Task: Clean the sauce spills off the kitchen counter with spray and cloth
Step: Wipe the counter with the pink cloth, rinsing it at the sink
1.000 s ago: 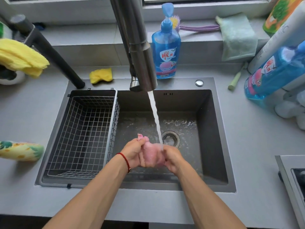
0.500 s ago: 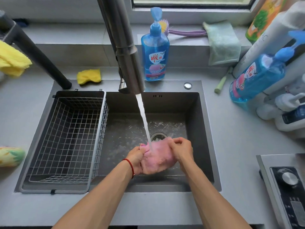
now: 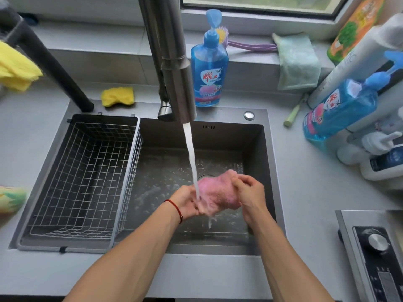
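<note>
We see the grey table (image 3: 305, 203) around the dark sink (image 3: 257, 144); a wire basket (image 3: 82, 175) fills the sink's left part; the steel tap (image 3: 174, 62) pours water (image 3: 190, 153) onto the pink cloth (image 3: 218, 192), bunched over the basin; our left hand (image 3: 185, 201) grips its near-left end, fingers curled under it, seemingly, though water blurs them; our right hand (image 3: 250, 190) pinches the right end; a blue bottle (image 3: 209, 68) stands behind the tap; a yellow sponge (image 3: 117, 96) lies left of it.
</note>
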`<move>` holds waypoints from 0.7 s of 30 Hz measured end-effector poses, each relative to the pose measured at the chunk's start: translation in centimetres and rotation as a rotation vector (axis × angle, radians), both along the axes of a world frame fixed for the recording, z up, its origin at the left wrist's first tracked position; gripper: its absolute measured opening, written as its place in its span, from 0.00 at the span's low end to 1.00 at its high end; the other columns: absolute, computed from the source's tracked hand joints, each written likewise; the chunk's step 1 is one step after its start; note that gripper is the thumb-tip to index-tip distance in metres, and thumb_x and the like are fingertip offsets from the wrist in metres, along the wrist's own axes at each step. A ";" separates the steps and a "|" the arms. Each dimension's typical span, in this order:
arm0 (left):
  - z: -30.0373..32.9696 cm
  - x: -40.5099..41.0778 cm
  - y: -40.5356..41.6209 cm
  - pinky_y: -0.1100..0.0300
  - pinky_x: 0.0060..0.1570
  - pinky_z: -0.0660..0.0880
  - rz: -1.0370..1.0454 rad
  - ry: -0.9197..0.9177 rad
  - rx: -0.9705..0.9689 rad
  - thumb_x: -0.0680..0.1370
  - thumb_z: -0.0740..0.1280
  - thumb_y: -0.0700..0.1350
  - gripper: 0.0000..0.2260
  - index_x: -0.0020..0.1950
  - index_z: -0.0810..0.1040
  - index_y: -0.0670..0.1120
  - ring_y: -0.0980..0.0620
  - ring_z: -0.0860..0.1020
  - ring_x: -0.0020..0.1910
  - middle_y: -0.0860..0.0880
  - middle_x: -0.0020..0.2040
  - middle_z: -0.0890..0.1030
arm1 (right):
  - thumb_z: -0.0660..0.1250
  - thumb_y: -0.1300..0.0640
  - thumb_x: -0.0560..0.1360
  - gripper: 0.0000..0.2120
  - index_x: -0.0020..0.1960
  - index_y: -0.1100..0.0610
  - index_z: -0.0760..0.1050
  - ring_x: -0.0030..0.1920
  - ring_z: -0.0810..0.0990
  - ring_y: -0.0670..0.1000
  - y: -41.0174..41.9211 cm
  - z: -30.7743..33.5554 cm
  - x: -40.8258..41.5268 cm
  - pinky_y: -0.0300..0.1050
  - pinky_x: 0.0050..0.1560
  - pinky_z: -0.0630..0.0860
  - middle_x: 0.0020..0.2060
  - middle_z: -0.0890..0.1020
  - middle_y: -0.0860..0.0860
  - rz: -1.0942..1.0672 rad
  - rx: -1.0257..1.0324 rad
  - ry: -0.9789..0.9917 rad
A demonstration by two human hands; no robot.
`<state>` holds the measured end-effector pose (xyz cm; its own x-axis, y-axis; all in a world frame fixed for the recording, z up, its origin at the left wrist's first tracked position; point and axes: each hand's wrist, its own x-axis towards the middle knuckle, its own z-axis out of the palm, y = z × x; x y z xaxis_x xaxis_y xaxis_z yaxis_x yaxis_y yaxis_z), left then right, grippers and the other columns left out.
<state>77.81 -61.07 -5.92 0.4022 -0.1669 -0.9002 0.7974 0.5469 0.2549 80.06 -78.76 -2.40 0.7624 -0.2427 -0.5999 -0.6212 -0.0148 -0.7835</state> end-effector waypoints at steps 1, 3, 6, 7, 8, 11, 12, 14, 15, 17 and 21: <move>0.1 0.4 0.1 0.43 0.37 0.83 0.020 -0.016 0.009 0.84 0.56 0.41 0.12 0.55 0.80 0.42 0.41 0.81 0.48 0.40 0.46 0.83 | 0.72 0.58 0.80 0.06 0.56 0.56 0.84 0.54 0.81 0.49 0.2 0.1 0.3 0.45 0.43 0.81 0.52 0.84 0.50 -0.009 0.013 -0.011; 0.0 1.2 0.4 0.39 0.41 0.83 0.085 -0.055 -0.039 0.84 0.61 0.45 0.13 0.62 0.81 0.43 0.38 0.81 0.55 0.38 0.55 0.83 | 0.72 0.57 0.80 0.07 0.58 0.56 0.83 0.55 0.81 0.48 0.4 0.3 1.0 0.48 0.48 0.84 0.53 0.83 0.50 -0.023 0.024 -0.026; -0.2 2.3 0.8 0.36 0.52 0.81 0.141 -0.071 -0.088 0.82 0.64 0.48 0.13 0.62 0.84 0.46 0.36 0.79 0.63 0.37 0.64 0.80 | 0.72 0.57 0.81 0.07 0.58 0.55 0.83 0.55 0.81 0.49 0.7 0.6 2.2 0.48 0.48 0.84 0.54 0.83 0.49 -0.019 0.013 -0.055; -0.2 2.6 0.9 0.35 0.55 0.79 0.148 -0.071 -0.082 0.82 0.65 0.48 0.13 0.62 0.84 0.46 0.35 0.79 0.63 0.37 0.65 0.80 | 0.72 0.56 0.81 0.07 0.58 0.54 0.83 0.55 0.80 0.49 0.7 0.6 2.6 0.46 0.47 0.83 0.54 0.83 0.48 -0.018 0.009 -0.067; -0.2 2.9 1.0 0.34 0.57 0.78 0.154 -0.074 -0.078 0.82 0.65 0.49 0.13 0.62 0.84 0.47 0.35 0.79 0.63 0.37 0.65 0.80 | 0.72 0.57 0.81 0.08 0.59 0.54 0.83 0.55 0.80 0.49 0.7 0.6 3.0 0.46 0.47 0.83 0.54 0.82 0.49 -0.017 0.010 -0.077; 0.6 3.2 1.5 0.36 0.51 0.81 0.159 -0.074 -0.022 0.83 0.64 0.49 0.13 0.63 0.83 0.47 0.36 0.80 0.61 0.38 0.64 0.80 | 0.71 0.58 0.81 0.07 0.59 0.54 0.83 0.57 0.81 0.51 1.0 0.2 3.9 0.50 0.52 0.84 0.56 0.82 0.50 -0.009 0.030 -0.063; 0.9 3.3 1.8 0.38 0.47 0.82 0.157 -0.080 0.015 0.84 0.63 0.49 0.13 0.65 0.82 0.47 0.38 0.80 0.60 0.39 0.64 0.80 | 0.71 0.59 0.81 0.06 0.57 0.54 0.83 0.58 0.81 0.52 1.2 0.1 4.1 0.53 0.54 0.84 0.56 0.82 0.52 -0.008 0.045 -0.047; 1.4 3.2 2.6 0.42 0.39 0.83 0.141 -0.101 0.100 0.85 0.61 0.46 0.13 0.68 0.78 0.48 0.41 0.81 0.56 0.41 0.63 0.80 | 0.71 0.61 0.81 0.05 0.54 0.53 0.83 0.58 0.83 0.54 1.8 -0.6 4.1 0.56 0.58 0.84 0.56 0.83 0.53 -0.017 0.103 -0.013; 1.7 3.1 3.1 0.42 0.38 0.83 0.122 -0.106 0.136 0.85 0.60 0.45 0.13 0.68 0.77 0.48 0.42 0.81 0.55 0.41 0.63 0.80 | 0.71 0.62 0.81 0.05 0.53 0.53 0.83 0.58 0.83 0.54 2.3 -0.9 3.9 0.58 0.59 0.84 0.55 0.84 0.54 -0.023 0.134 0.004; 2.4 2.5 4.2 0.42 0.36 0.82 0.072 -0.100 0.199 0.86 0.59 0.45 0.12 0.67 0.76 0.48 0.42 0.81 0.55 0.42 0.63 0.80 | 0.70 0.63 0.80 0.06 0.52 0.54 0.83 0.57 0.85 0.55 3.4 -1.7 3.4 0.58 0.60 0.83 0.54 0.85 0.55 -0.028 0.166 0.043; 3.6 0.9 5.5 0.41 0.41 0.83 -0.002 -0.124 0.283 0.86 0.59 0.47 0.10 0.63 0.76 0.48 0.44 0.80 0.52 0.45 0.58 0.80 | 0.71 0.65 0.77 0.07 0.53 0.57 0.83 0.51 0.86 0.54 5.9 -3.7 1.4 0.57 0.53 0.85 0.51 0.87 0.57 -0.006 0.182 0.153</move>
<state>78.69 -55.55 -2.36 0.5117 0.0827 -0.8551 0.7518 0.4386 0.4923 81.49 -72.84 -6.07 0.6584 -0.1241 -0.7424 -0.7324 0.1219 -0.6699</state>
